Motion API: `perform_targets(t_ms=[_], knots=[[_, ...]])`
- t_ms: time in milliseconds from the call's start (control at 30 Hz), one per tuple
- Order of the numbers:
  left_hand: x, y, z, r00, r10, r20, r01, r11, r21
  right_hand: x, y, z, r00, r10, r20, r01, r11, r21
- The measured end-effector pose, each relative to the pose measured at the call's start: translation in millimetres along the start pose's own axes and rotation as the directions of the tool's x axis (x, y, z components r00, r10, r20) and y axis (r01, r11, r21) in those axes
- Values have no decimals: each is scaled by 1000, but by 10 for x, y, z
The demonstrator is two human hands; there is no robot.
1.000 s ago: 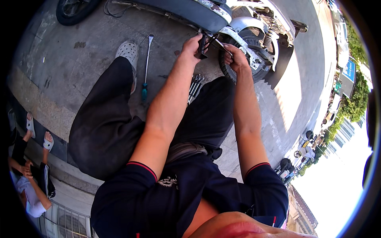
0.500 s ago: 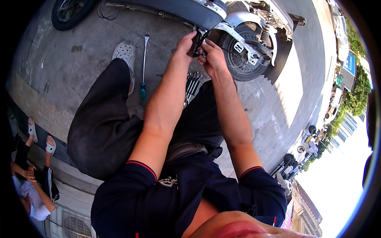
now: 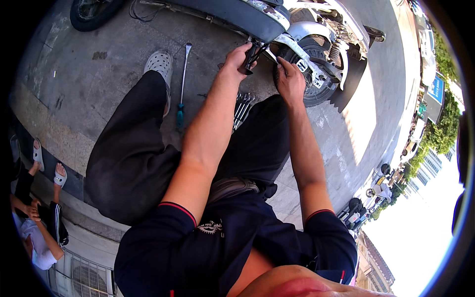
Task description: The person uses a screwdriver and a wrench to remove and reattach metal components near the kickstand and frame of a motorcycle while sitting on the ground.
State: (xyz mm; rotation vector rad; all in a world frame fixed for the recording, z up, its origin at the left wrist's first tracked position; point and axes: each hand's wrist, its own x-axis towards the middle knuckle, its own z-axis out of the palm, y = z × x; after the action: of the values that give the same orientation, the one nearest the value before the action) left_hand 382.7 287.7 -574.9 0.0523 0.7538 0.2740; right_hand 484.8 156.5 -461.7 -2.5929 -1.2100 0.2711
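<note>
Nearest my view, beside the dark-trousered right thigh (image 3: 257, 133), a row of silver metal spanners (image 3: 242, 110) lies at twelve o'clock, with a long steel screwdriver with a teal handle (image 3: 183, 85) on the grey paving at eleven. Farther out at twelve, I have the left hand (image 3: 238, 57) closed round a black angular part (image 3: 249, 58), just below the long dark body panel (image 3: 232, 20); whether the two join, I cannot tell. The right hand (image 3: 291, 79), at one o'clock, has just drawn back from that part, its fingers narrowly bent; whether they hold anything, I cannot tell. I judge that the left hand alone now steadies the part. Beyond, between one and two, stands a black rubber tyre (image 3: 309, 47)
</note>
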Motion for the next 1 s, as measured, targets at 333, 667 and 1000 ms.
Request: perform_targets(t_ms=[333,667,1000], knots=[[-60,-3,84,998,2,-58,-3,1000,-24,131,30,86,999,-18,34,16,998,58],[-174,-45,149,999,14,-44,-16,999,-52,580,-321,-196,741,-17,671,-442,740,507],[-340,69,180,999,11,42,-13,998,59,196,-415,83,754,88,650,-648,260,716]])
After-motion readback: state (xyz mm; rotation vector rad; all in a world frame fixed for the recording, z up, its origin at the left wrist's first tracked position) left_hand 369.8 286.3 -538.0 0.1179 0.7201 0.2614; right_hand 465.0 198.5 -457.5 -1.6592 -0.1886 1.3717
